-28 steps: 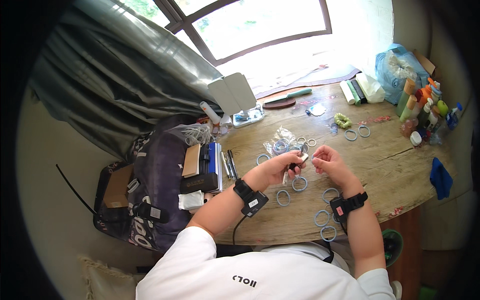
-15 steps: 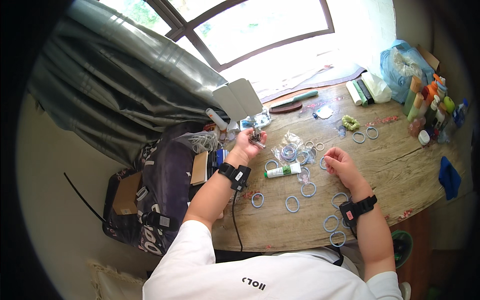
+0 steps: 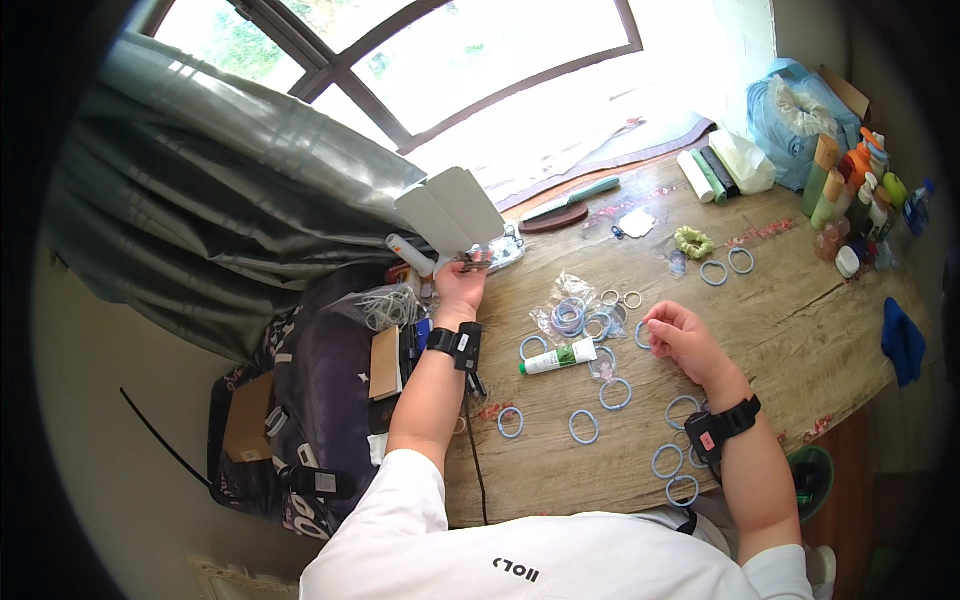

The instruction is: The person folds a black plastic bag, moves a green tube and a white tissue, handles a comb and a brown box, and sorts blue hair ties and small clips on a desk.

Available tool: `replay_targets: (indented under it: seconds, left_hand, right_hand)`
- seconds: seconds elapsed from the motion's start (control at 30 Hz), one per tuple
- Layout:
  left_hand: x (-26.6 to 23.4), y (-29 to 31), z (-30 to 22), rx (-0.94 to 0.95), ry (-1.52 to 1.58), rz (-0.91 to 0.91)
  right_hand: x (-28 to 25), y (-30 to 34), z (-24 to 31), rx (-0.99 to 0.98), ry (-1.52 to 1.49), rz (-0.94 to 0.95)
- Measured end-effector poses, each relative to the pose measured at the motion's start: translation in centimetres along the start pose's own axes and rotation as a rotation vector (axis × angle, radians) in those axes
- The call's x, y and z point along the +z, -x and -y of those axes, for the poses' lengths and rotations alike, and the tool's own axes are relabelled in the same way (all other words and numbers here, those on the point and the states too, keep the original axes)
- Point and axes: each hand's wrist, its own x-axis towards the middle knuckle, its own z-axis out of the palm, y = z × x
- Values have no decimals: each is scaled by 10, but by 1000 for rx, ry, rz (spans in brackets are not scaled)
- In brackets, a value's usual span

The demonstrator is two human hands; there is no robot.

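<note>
My left hand (image 3: 462, 287) reaches to the open white box (image 3: 452, 212) at the far left of the table. Its fingers are curled around several small dark, shiny pieces (image 3: 474, 262), perhaps metal clips; their exact kind is too small to tell. My right hand (image 3: 682, 342) hovers over or rests on the middle of the table with thumb and fingers pinched together. A light-blue ring-shaped band (image 3: 641, 335) shows right beside its fingertips; whether they grip it I cannot tell. Between the hands lie a white and green tube (image 3: 558, 357) and a plastic bag with blue bands (image 3: 569, 317).
Several loose blue bands (image 3: 584, 427) are scattered on the wooden table (image 3: 540, 470). A green scrunchie (image 3: 694, 242), a comb (image 3: 572, 199) and rolled bags (image 3: 712, 175) lie farther back. Bottles (image 3: 865, 195) crowd the far right corner. A coiled white cable (image 3: 388, 308) is at left.
My left hand has moved forward and left to the white box, turning from palm up, with the dark pieces in it. My right hand has stayed nearly in place. The view has shifted slightly.
</note>
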Motion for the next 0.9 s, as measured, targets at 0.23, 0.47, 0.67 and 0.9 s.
replay_targets:
  seconds: [0.23,0.47,0.67,0.9]
  left_hand:
    - [8,6,4,74,-93,171]
    - [12,9,7,-6,-33,203]
    - [15,6,17,41,25,116]
    - [-1,-22,21,168,-39,-179]
  right_hand:
    - [-1,-1,1,21,16,17]
    - [1,-1,1,23,15,29]
    - [0,1,3,11,13,36]
    - [1,0,3,20,-3,42]
